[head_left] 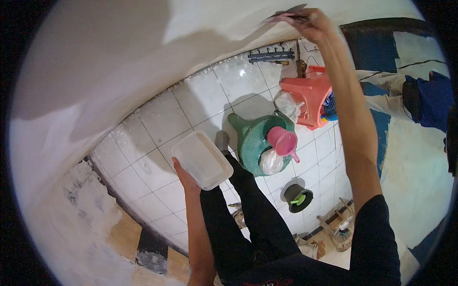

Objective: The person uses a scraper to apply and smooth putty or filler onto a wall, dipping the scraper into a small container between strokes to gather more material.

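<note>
Pale, uneven wall [105, 66] fills the upper left of the frame, and below it white tiled floor [148, 126] curves across the centre. Your left hand [187, 180], left of centre, holds a white tub [221, 160] over the tiles; the thumb is clamped along its edge, the other fingers are hidden beneath, and the contents cannot be made out. Your right hand [314, 25], at the top right of centre, is raised near the wall, fingers closed together on a flat-bladed tool [290, 12], blurred; whether the blade touches the wall cannot be determined. Risk noted: the tub appears supported from one side only, so a heavy load or a loosened thumb could tip it and spill onto the floor. Second risk: with your arm extended high, a weak hold could let the blade twist or drop. Third: the green stool [248, 145], bearing a pink dipper [285, 141] and a white bag [271, 163], stands close to your foot [222, 140]; a careless step could knock it. The red stool [305, 88] at upper right and the dark bucket [292, 193] at lower right could likewise catch your feet on stepping right.
</note>
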`<state>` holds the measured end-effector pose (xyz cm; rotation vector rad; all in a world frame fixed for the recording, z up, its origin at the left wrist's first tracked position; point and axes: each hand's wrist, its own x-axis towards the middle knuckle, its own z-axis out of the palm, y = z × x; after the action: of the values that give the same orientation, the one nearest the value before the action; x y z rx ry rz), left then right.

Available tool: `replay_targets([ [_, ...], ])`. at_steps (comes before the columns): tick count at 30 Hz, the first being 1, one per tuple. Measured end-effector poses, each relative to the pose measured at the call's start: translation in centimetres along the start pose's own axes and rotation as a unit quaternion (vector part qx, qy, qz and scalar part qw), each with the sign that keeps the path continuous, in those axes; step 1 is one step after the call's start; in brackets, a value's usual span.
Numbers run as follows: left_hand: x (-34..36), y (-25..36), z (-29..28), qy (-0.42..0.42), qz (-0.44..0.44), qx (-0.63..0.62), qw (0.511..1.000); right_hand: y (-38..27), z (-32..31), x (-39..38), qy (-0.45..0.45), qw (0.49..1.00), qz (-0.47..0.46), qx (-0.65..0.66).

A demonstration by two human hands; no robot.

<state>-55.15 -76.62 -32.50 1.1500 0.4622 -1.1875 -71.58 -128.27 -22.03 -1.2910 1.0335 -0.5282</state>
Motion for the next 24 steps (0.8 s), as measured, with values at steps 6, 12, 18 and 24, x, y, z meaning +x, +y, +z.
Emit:
replay_targets([
  [6, -0.1, -0.2, 2.7, 0.018, -0.006, 0.020, 1.000, -10.3, 2.3, -11.4, 0.141, 0.962, 0.015, 0.235],
  [12, 1.7, 0.5, 7.2, -0.073, -0.002, 0.004, 0.997, -9.0, 4.2, -21.1, 0.149, 0.983, -0.048, 0.091],
  [18, 2.1, 1.4, 13.2, -0.143, -0.004, 0.003, 0.990, -4.0, 14.1, -26.8, 0.034, 0.980, 0.040, -0.193],
  [24, 0.4, 1.5, 17.3, -0.107, 0.013, 0.023, 0.994, -0.2, 16.4, -26.9, 0.057, 0.906, -0.039, -0.417],
])
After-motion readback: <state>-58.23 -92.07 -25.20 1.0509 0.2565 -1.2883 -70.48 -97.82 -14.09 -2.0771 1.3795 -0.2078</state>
